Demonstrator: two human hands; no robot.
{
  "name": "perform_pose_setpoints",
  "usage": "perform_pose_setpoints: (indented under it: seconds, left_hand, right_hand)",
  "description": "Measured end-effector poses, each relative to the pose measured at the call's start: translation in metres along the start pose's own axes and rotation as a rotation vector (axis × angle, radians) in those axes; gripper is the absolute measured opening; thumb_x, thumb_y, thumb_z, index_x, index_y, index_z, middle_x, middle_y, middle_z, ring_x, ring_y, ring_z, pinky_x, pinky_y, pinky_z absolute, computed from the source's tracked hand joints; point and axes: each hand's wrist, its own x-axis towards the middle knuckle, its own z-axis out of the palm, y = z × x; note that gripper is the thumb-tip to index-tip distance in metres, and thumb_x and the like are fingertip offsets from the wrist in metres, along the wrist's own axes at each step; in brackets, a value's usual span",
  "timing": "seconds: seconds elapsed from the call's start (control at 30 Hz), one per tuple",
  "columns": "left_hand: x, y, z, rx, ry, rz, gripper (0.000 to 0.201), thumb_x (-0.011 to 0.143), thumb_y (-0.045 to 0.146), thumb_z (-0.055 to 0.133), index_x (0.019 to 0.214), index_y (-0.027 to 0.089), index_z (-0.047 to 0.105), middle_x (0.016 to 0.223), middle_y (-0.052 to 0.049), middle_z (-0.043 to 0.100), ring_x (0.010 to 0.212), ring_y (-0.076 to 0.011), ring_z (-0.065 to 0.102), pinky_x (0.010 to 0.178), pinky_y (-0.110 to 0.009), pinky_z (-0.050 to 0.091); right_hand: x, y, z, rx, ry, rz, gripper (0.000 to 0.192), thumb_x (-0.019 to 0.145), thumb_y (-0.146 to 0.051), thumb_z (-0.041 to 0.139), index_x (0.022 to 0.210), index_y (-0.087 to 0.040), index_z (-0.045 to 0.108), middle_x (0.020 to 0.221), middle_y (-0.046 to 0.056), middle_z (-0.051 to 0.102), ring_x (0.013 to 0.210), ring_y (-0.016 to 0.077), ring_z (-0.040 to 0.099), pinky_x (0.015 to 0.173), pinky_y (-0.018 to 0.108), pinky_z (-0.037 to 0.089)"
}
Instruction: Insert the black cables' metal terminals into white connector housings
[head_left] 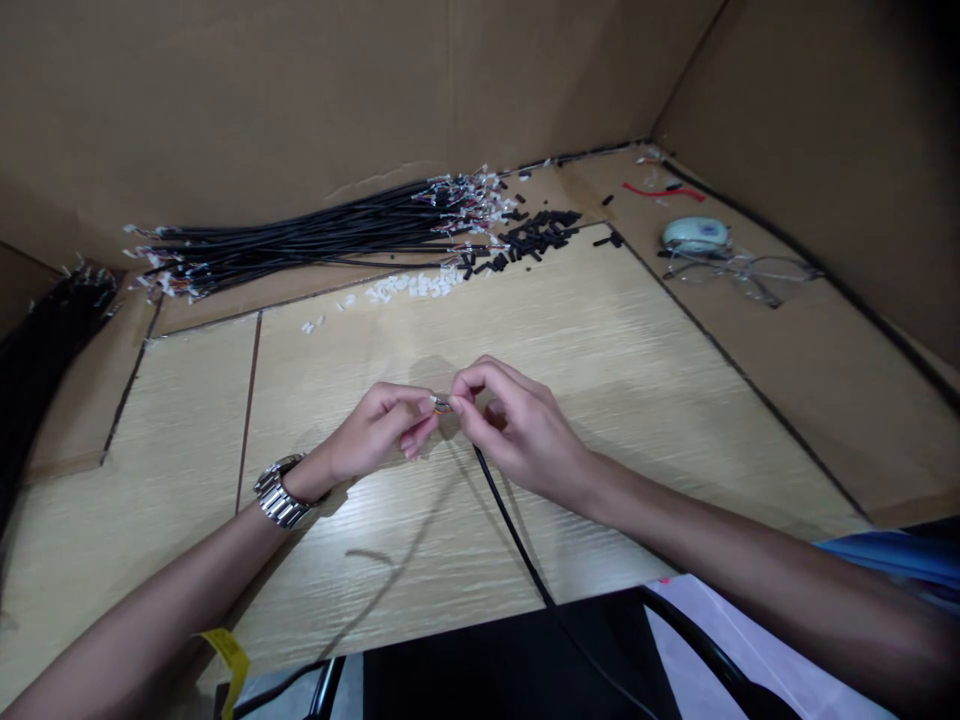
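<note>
Above the middle of the wooden table, a black cable (pixel 517 535) runs up from the lower edge into my right hand (pixel 521 425). The thumb and forefinger of that hand pinch it close to its stripped end. Thin coloured wires (pixel 442 404) show in the small gap between my hands. My left hand (pixel 386 425), with a metal watch on its wrist, pinches the wires' tips between thumb and forefinger. What else may sit in the left fingertips is too small to make out.
A bundle of black cables (pixel 300 240) lies along the back, with black sleeve pieces (pixel 540 235) and small white pieces (pixel 416 283) beside it. More cables (pixel 52 330) lie at the left. Eyeglasses (pixel 776 280) and a pale oval case (pixel 694 235) rest at the right. Cardboard walls (pixel 337 90) enclose the table.
</note>
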Motion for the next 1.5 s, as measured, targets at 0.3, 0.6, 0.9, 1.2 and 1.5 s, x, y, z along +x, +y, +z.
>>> perform_pose_setpoints:
  seconds: [0.3,0.6,0.9,1.2,1.5]
  left_hand:
    - [0.0,0.004,0.002,-0.053,-0.004,-0.032,0.039,0.094,0.03,0.045,0.058,0.017,0.045,0.052,0.004,0.042,0.046,-0.0083,0.041,0.05,-0.023,0.039]
    - [0.001,0.007,0.002,-0.098,-0.027,-0.054,0.039,0.093,0.032,0.047,0.057,0.017,0.044,0.052,0.005,0.038,0.046,-0.0086,0.042,0.05,-0.024,0.039]
    - [0.002,0.011,-0.006,-0.116,-0.109,-0.147,0.034,0.088,0.029,0.048,0.055,0.018,0.042,0.05,0.005,0.037,0.045,-0.01,0.042,0.051,-0.026,0.039]
    - [0.003,0.013,-0.01,-0.152,-0.172,-0.184,0.036,0.089,0.03,0.048,0.055,0.018,0.042,0.049,0.005,0.034,0.044,-0.0101,0.04,0.052,-0.026,0.038]
    - [0.002,0.009,-0.007,-0.102,-0.126,-0.112,0.036,0.091,0.029,0.047,0.057,0.018,0.044,0.052,0.004,0.039,0.047,-0.0104,0.044,0.053,-0.026,0.041]
  right_hand:
    - [0.0,0.0,-0.001,-0.015,0.017,-0.018,0.004,0.093,-0.016,0.052,0.091,-0.019,0.051,0.083,0.001,0.056,0.068,0.0106,0.053,0.057,0.023,0.041]
    - [-0.001,0.0,-0.001,-0.091,-0.001,-0.064,0.005,0.094,-0.015,0.05,0.092,-0.019,0.051,0.087,0.002,0.059,0.064,0.0096,0.053,0.054,0.023,0.041]
    - [-0.002,-0.004,-0.001,-0.403,-0.013,-0.257,0.015,0.1,-0.017,0.038,0.094,-0.017,0.053,0.087,0.006,0.063,0.071,0.0129,0.059,0.056,0.025,0.045]
    - [-0.003,-0.005,0.002,-0.261,-0.023,-0.178,0.012,0.1,-0.018,0.041,0.096,-0.018,0.052,0.09,0.006,0.061,0.072,0.0132,0.057,0.06,0.026,0.046]
    - [0.0,-0.002,0.0,0.003,-0.022,-0.04,0.009,0.097,-0.019,0.05,0.09,-0.019,0.056,0.082,0.001,0.059,0.066,0.0107,0.053,0.057,0.024,0.041]
